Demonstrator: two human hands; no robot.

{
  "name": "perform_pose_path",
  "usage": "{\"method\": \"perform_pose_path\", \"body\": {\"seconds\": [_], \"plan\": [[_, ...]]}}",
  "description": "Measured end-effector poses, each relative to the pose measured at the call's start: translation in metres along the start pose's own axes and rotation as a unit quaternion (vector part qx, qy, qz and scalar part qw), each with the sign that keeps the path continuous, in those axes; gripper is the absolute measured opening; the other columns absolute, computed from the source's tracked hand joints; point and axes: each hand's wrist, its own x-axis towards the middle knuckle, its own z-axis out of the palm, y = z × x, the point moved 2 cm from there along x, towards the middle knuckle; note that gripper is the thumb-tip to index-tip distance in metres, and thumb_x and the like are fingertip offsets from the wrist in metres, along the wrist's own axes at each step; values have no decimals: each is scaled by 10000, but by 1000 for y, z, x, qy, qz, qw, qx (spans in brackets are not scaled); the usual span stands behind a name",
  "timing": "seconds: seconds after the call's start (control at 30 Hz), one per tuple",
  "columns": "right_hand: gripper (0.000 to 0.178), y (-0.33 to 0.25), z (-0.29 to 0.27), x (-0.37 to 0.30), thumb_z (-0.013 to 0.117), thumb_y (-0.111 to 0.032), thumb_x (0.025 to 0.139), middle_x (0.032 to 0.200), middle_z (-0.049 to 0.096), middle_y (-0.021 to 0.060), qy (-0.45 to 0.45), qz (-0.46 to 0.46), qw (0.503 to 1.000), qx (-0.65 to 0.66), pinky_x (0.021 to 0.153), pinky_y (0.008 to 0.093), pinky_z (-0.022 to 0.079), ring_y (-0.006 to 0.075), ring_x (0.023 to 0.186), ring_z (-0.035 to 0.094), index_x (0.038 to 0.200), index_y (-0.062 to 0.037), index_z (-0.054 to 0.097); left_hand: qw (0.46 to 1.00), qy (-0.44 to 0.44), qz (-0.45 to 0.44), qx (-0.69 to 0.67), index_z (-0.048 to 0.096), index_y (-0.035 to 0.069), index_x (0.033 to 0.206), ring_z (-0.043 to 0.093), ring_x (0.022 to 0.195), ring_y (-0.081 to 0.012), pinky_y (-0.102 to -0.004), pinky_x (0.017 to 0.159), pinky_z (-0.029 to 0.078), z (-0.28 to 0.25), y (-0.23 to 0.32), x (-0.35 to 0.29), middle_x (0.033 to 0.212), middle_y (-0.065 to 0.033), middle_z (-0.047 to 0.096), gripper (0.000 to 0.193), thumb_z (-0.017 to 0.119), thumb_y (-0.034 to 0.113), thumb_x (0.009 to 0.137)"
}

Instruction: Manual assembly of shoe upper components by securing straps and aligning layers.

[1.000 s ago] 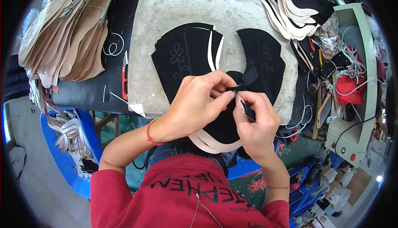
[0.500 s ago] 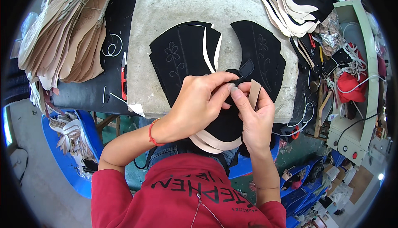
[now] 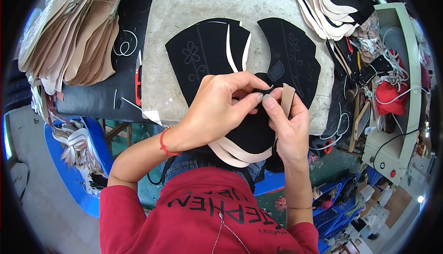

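My left hand pinches the edge of a small black piece between thumb and fingers. Close against it, my right hand also grips this black piece, and a tan strip stands up between its fingers. Under both hands lie black shoe-upper pieces: one with a stitched flower on the left, another on the right bearing a small dark patch. Below my hands a black piece with a cream edge hangs over the table's near side. My fingers hide the pinched spot.
A worn pale board covers the table. Left are bundled tan leather pieces, red-handled scissors and a blue bin. Cream-edged pieces lie far right. A grey metal housing and red cloth stand right.
Both hands shift slightly, with the left fingers still pinching beside the right thumb. A pale edge now shows at the pinched spot. The whole view has moved a little.
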Motion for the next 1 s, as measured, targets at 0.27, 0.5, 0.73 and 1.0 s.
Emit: {"method": "perform_pose_path", "body": {"seconds": [0.27,0.5,0.73,1.0], "plan": [[160,3,-4,7,630,-158,891,770,549,-22,-47,1,999,1,609,165,381,15,671,463,888,-18,553,994,22,33,103,636,-58,978,659,769,-127,-230,680,556,1,2,5,879,-86,667,148,575,-18,849],[168,-15,-14,2,531,-165,940,789,536,-13,-82,42,996,-2,638,177,395,40,710,475,981,-10,579,999,-14,-29,19,631,-51,970,635,779,-99,-217,673,536,-12,4,0,873,-74,657,143,595,-11,838],[215,-32,-27,-4,691,23,758,883,570,55,-112,-69,981,-139,705,235,481,97,765,562,962,20,623,993,-49,-89,-53,621,-50,1051,637,784,-115,-220,677,547,-26,5,4,906,-97,657,215,620,53,862],[232,-34,-30,15,721,-37,761,937,583,60,-215,-73,966,-122,737,224,451,98,834,570,962,23,621,993,-51,-99,-38,623,-52,1042,639,758,-114,-221,672,548,-27,3,4,887,-94,658,208,620,52,861]]}}
